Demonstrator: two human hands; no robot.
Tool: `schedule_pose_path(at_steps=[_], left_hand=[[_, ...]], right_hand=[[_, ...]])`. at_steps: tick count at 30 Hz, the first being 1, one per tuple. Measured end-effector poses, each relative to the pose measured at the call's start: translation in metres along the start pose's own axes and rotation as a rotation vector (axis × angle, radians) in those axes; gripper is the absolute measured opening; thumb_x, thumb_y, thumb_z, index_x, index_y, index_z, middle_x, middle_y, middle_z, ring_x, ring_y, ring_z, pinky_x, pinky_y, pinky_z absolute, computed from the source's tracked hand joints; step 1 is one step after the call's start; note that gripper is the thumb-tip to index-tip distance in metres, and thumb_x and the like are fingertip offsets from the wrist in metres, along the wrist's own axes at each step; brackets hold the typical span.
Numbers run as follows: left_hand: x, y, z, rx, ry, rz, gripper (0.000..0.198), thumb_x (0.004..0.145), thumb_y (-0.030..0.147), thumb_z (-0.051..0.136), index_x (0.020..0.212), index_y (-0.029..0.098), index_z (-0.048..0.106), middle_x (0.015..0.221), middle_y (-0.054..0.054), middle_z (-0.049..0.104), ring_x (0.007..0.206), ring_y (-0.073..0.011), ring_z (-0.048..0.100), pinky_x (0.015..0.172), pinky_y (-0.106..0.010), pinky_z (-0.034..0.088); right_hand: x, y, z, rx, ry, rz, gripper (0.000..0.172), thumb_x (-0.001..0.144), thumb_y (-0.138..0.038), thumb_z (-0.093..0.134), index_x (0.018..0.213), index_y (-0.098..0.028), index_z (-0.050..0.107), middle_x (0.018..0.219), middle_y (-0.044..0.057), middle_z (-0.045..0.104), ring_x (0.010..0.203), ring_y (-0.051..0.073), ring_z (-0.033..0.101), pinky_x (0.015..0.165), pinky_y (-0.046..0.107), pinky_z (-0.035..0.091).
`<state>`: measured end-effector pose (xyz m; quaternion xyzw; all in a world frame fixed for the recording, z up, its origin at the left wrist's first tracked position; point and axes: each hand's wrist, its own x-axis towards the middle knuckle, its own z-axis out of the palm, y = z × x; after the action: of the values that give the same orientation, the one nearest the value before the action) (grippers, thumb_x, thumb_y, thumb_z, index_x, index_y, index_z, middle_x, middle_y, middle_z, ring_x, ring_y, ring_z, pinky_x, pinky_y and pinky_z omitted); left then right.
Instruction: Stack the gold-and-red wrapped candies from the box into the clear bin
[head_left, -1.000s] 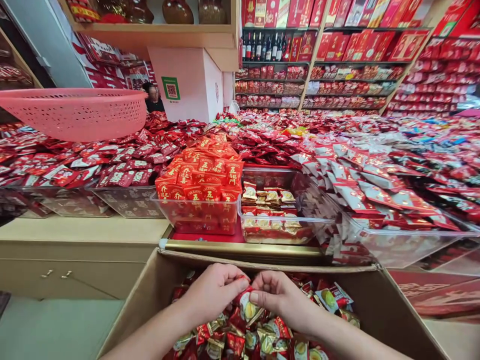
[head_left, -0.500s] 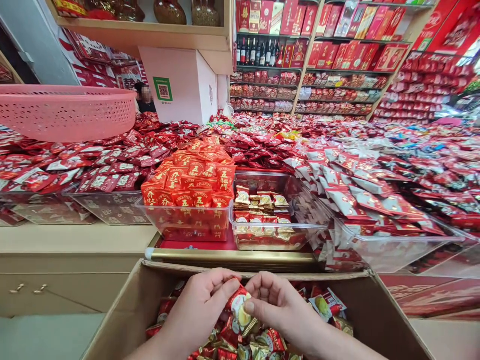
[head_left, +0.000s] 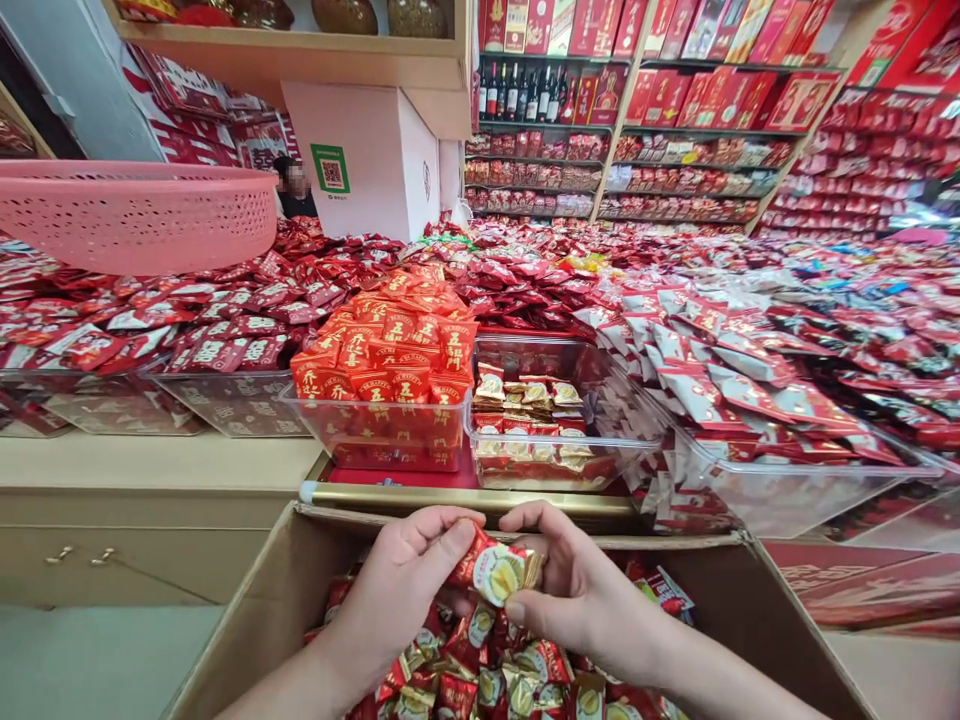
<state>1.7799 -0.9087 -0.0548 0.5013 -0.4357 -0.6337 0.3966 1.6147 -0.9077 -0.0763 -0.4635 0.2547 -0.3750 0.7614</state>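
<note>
My left hand (head_left: pixel 409 575) pinches a small red-and-gold wrapped candy (head_left: pixel 495 570) by its left end, thumb on top. A yellow durian picture shows on its wrapper. At the candy's gold right end is my right hand (head_left: pixel 574 575), its thumb against the lower edge and curled fingers behind, partly hidden. Both hands are over an open cardboard box (head_left: pixel 251 600) filled with a loose pile of similar wrapped candies (head_left: pixel 517 685). Beyond the box, a clear plastic bin (head_left: pixel 562 445) holds the same kind of candies set in rows.
To the left of that bin stands another filled with orange-red packets (head_left: pixel 390 350). A bin of white-and-red packets (head_left: pixel 757 390) is on the right. A pink basket (head_left: pixel 142 215) sits on candy piles at left. Shelves (head_left: pixel 615 130) line the back, and a person (head_left: pixel 294 190) is behind the counter.
The candy has turned from upright to lying more sideways and has come up slightly. My right thumb has shifted down to its lower edge, and my right index finger has spread upward.
</note>
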Motion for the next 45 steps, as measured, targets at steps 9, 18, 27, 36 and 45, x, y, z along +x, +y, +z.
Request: schedule_pose_path(at_steps=[9, 18, 27, 36, 45], left_hand=[[0.000, -0.001, -0.002, -0.083, -0.016, -0.083, 0.031, 0.071, 0.039, 0.061, 0.091, 0.016, 0.063, 0.063, 0.001, 0.063, 0.056, -0.0111, 0.054, 0.046, -0.019, 0.046], [0.003, -0.006, -0.006, -0.014, 0.012, -0.073, 0.046, 0.065, 0.044, 0.066, 0.100, 0.014, 0.057, 0.055, 0.004, 0.058, 0.047, -0.0078, 0.048, 0.043, -0.016, 0.038], [0.000, -0.007, -0.009, -0.087, -0.137, -0.020, 0.043, 0.075, 0.052, 0.050, 0.097, 0.015, 0.051, 0.062, -0.002, 0.065, 0.050, -0.0119, 0.058, 0.041, -0.017, 0.035], [-0.007, -0.011, -0.003, 0.075, -0.162, 0.041, 0.027, 0.075, 0.036, 0.052, 0.090, 0.014, 0.052, 0.061, 0.001, 0.061, 0.051, -0.0095, 0.053, 0.048, -0.020, 0.035], [-0.010, -0.013, -0.010, 0.383, -0.310, 0.153, 0.022, 0.081, 0.025, 0.041, 0.097, 0.015, 0.051, 0.070, -0.003, 0.063, 0.059, -0.0134, 0.054, 0.057, -0.024, 0.041]], right_hand=[[-0.006, -0.005, -0.007, -0.388, 0.069, -0.046, 0.037, 0.072, -0.028, 0.062, 0.099, -0.022, 0.037, 0.088, 0.002, 0.052, 0.076, 0.012, 0.052, 0.063, 0.024, 0.043], [-0.011, -0.014, 0.004, -1.704, -0.073, -0.937, 0.013, 0.084, -0.012, 0.042, 0.087, -0.013, 0.055, 0.088, 0.005, 0.061, 0.077, 0.014, 0.049, 0.065, 0.027, 0.042], [0.006, -0.099, -0.003, -1.896, 0.257, -0.929, 0.013, 0.082, -0.015, 0.042, 0.076, -0.015, 0.053, 0.078, 0.006, 0.058, 0.069, 0.014, 0.049, 0.061, 0.026, 0.038], [0.108, -0.160, -0.046, -2.462, 0.213, 0.071, 0.021, 0.076, -0.011, 0.043, 0.088, -0.013, 0.060, 0.086, 0.013, 0.063, 0.081, 0.021, 0.059, 0.064, 0.026, 0.043], [0.132, -0.129, -0.075, -2.449, 0.160, 0.358, 0.028, 0.078, -0.010, 0.042, 0.092, -0.011, 0.065, 0.092, 0.016, 0.064, 0.089, 0.025, 0.060, 0.072, 0.033, 0.047]])
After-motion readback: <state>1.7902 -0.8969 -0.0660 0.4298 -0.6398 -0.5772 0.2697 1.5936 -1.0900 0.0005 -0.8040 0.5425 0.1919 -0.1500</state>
